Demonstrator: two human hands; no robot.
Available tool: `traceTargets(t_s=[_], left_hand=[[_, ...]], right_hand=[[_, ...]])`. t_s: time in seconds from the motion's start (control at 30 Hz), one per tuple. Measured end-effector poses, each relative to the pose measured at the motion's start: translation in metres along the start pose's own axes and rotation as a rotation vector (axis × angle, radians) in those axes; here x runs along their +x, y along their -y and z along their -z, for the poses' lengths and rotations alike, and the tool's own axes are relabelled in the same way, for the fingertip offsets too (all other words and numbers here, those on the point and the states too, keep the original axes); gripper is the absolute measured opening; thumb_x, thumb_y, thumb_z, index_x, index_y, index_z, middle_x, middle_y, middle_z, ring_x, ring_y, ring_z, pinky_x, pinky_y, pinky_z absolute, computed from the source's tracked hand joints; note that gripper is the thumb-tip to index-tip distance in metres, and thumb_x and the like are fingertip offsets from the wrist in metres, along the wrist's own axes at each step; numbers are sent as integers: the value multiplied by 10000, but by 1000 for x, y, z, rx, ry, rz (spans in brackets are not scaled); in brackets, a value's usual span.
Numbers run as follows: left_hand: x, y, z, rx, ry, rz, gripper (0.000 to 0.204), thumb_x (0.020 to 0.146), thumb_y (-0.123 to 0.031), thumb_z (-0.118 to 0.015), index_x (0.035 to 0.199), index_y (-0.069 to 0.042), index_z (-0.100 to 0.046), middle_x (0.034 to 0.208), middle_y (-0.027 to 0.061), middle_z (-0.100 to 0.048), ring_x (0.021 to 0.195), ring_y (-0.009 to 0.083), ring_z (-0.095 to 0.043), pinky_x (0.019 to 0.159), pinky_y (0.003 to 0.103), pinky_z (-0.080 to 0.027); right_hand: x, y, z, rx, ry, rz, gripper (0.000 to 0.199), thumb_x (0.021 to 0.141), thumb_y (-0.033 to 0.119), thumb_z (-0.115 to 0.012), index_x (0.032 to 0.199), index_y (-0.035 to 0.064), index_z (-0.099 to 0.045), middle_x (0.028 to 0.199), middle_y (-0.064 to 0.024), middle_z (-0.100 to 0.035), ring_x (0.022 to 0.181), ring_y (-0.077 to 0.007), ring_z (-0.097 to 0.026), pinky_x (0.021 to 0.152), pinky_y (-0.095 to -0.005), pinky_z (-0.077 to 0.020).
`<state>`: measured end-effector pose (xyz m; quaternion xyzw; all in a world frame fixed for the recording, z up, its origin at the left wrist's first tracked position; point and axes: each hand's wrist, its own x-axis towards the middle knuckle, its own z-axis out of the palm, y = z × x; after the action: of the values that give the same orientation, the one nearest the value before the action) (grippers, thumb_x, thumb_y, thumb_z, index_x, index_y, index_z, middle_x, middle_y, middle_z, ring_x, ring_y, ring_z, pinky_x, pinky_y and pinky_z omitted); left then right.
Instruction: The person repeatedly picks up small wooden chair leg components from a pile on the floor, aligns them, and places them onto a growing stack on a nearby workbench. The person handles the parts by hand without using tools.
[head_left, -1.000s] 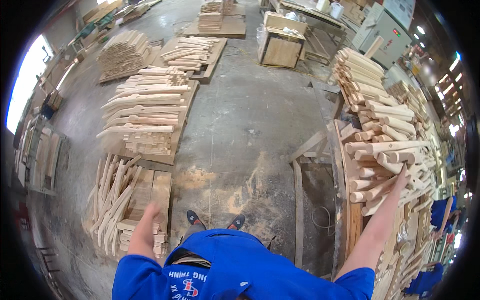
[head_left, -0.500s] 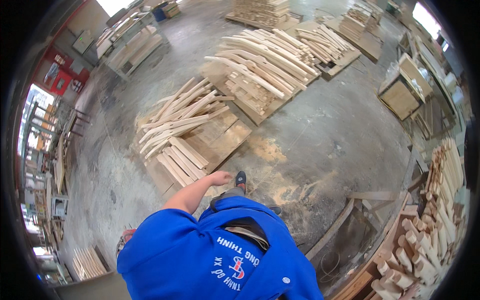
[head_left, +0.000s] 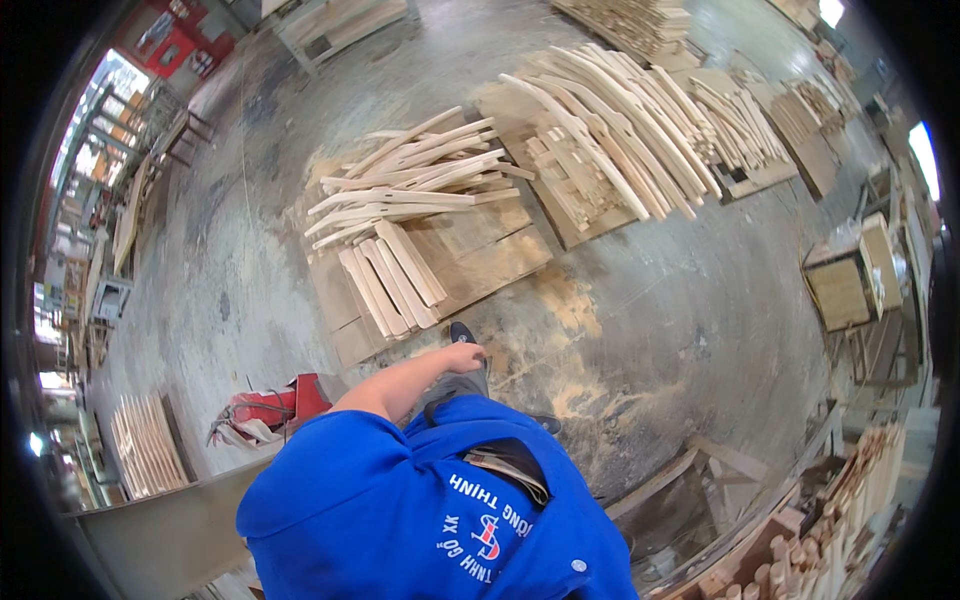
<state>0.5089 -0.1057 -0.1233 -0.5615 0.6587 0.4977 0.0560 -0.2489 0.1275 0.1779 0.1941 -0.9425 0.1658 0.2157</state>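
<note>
You get even, soft daylight across the concrete floor (head_left: 660, 330), with bright blown-out openings at the far left and far right rim. Shadows are faint. The centre is sharp; toward the rim, straight edges bend hard and detail smears into a black border.

Pale bare-wood curved pieces (head_left: 410, 185) (matt); rough concrete floor (head_left: 680, 300).

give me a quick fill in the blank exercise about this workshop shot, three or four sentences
1. The person wears a ____ shirt.
2. The left hand is empty and hangs above the ____ floor.
3. The curved wooden pieces nearest that hand lie on a flat wooden ____.
4. The machine by the person's left side is ____.

Missing words: blue; concrete; pallet; red
</note>
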Motion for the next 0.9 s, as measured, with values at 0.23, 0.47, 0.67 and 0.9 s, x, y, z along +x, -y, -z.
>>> traceTargets(t_s=[0.23,0.47,0.67,0.9], left_hand=[[-58,148,22,-253,-153,373,410,751,-288,-535,1120,-118,-592,1113,173,-595,1034,325,-563,904,386,-435],[-56,239,105,-721,-375,689,422,767,-307,-561,1141,-111,-561,964,139,-644,916,261,-608,718,401,-521],[-44,302,125,-1232,-540,784,585,781,-408,-596,1273,-151,-411,1173,120,-518,960,277,-557,670,449,-520],[39,292,126,-1761,-519,742,889,741,-442,-675,1401,-190,-135,1373,139,-319,1215,369,-347,795,534,-466]], right_hand=[[-25,247,-52,742,279,568,322,872,129,-514,1182,41,-525,1068,-86,-561,1017,-230,-521,867,-354,-433],[-337,459,-189,148,1377,801,388,772,98,-632,1150,45,-562,1027,-137,-633,935,-234,-614,795,-337,-480],[-543,627,-217,53,1655,1374,388,783,216,-610,1114,18,-577,1028,-200,-616,929,-317,-604,805,-353,-471],[-680,798,-302,123,1553,1705,465,754,281,-639,1143,39,-555,1115,-189,-565,1059,-334,-526,911,-397,-420]])
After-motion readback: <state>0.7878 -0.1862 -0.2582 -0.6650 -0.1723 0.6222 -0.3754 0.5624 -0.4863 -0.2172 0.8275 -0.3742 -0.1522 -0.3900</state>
